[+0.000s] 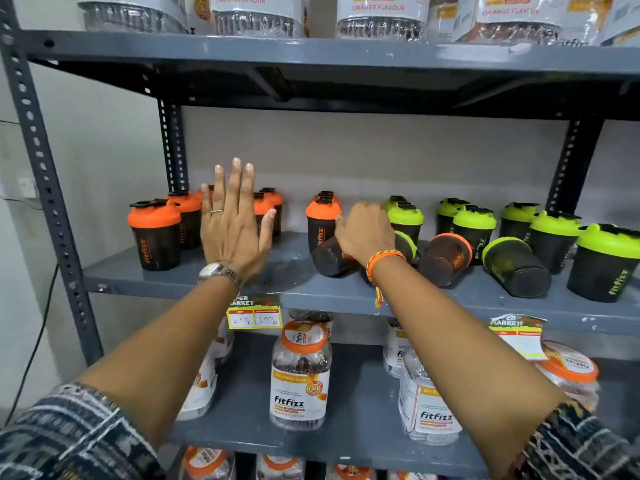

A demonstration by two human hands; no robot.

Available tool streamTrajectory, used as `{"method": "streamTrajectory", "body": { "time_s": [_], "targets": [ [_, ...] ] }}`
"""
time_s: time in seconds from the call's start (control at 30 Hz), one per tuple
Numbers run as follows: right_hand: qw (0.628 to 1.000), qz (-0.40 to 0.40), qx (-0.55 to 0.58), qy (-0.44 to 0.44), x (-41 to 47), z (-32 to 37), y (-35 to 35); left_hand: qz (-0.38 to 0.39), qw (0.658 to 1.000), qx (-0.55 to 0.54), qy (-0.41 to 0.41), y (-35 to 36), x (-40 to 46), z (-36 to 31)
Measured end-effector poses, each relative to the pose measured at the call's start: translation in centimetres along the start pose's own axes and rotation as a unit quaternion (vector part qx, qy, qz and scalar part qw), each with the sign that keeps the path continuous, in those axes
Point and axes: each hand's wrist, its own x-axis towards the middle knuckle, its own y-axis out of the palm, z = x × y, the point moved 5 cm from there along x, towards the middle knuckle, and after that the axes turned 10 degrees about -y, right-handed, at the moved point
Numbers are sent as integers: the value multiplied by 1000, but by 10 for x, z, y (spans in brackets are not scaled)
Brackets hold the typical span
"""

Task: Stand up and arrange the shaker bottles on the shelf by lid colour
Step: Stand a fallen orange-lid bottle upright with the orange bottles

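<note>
Right hand [363, 233] grip on toppled shaker bottle [329, 259] — left hand [235, 223] free.

Upright black plastic shaker bottles with orange lids [156, 233]: at least seven, some half hidden behind a hand. Upright black plastic shaker bottles with lime-green lids [606, 261]: seven.

Three bottles lie on their sides:
- left fallen green-lidded bottle [330, 261]
- fallen orange-lidded bottle [446, 259]
- right fallen green-lidded bottle [516, 268]

Yellow paper price tags [254, 311]: two. Clear plastic jars with orange caps [301, 372] on the shelf below: at least five.
</note>
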Motion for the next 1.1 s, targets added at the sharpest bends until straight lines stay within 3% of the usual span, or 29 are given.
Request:
{"method": "streamTrajectory", "body": {
  "time_s": [0.2,0.43,0.63,1.1],
  "targets": [
    [995,84,-22,37,-5,7,39,19,998,-6,-61,7,-33,58],
    [991,53,-45,114,0,24,65,104,992,-46,-46,29,-80,141],
    [977,36,70,197,-8,30,78,141,988,-56,8,32,-92,161],
    [897,-122,212,367,-38,34,72,146,986,-59,56,40,-96,172]
  ]
}}
